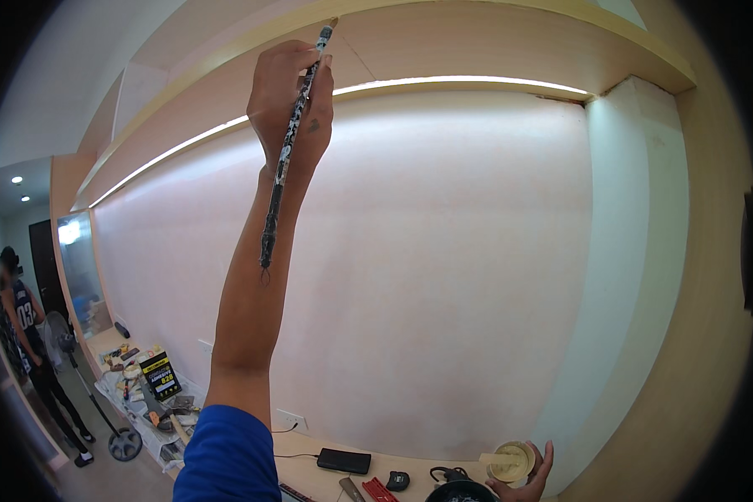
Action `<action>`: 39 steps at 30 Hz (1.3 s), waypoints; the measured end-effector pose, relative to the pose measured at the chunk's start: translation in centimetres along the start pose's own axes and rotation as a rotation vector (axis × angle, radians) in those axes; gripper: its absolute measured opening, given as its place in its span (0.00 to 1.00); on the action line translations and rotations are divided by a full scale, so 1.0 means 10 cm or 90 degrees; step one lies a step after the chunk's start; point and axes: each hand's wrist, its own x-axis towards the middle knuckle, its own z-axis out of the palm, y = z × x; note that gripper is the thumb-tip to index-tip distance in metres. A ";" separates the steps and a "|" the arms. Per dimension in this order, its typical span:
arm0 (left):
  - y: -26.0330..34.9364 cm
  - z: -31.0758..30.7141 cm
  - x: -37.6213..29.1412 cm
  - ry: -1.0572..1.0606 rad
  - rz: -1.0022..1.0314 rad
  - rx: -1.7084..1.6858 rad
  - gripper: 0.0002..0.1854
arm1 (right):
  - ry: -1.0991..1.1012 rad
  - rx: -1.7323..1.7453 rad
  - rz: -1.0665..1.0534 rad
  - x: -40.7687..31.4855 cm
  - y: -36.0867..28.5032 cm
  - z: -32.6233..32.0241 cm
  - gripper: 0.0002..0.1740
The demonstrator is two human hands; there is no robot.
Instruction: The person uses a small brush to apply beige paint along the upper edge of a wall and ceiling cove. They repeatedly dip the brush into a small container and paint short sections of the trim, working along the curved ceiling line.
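My left hand is raised at the upper middle and grips a thin brush with a black-and-white speckled handle. The brush tip is at the lower edge of a pale wood trim board on an overhead cabinet; whether it touches cannot be told. At the lower right my right hand holds a small round tub of yellowish paste or paint, with a flat pale stick across its rim. A thin dark line crosses the panel under the cabinet, right of the brush.
A lit strip runs beneath the cabinet. On the counter lie a black power bank, a tape measure, a red tool and a dark bowl. Farther left are an adhesive can, a standing fan and a person.
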 end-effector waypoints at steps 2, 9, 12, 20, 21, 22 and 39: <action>-0.06 -0.04 0.01 0.007 0.005 0.021 0.06 | -0.005 -0.009 -0.011 0.01 0.01 0.00 0.73; 0.02 -0.02 0.02 0.008 0.031 0.030 0.06 | 0.000 0.005 -0.008 -0.01 0.05 0.01 0.71; -0.07 -0.02 0.02 0.001 0.037 0.052 0.06 | -0.001 -0.001 -0.009 -0.01 0.06 0.00 0.71; -0.01 0.01 -0.02 0.008 0.010 0.021 0.07 | 0.003 0.001 0.014 -0.01 0.04 0.01 0.73; -0.01 0.00 -0.01 0.005 0.001 0.025 0.07 | -0.001 -0.005 0.007 0.00 0.06 0.00 0.73; -0.02 -0.02 0.00 0.016 0.001 0.032 0.07 | -0.003 -0.003 0.004 0.00 0.07 0.00 0.73; -0.06 -0.02 0.01 0.027 0.055 0.047 0.09 | -0.016 0.010 -0.009 0.03 0.12 0.02 0.72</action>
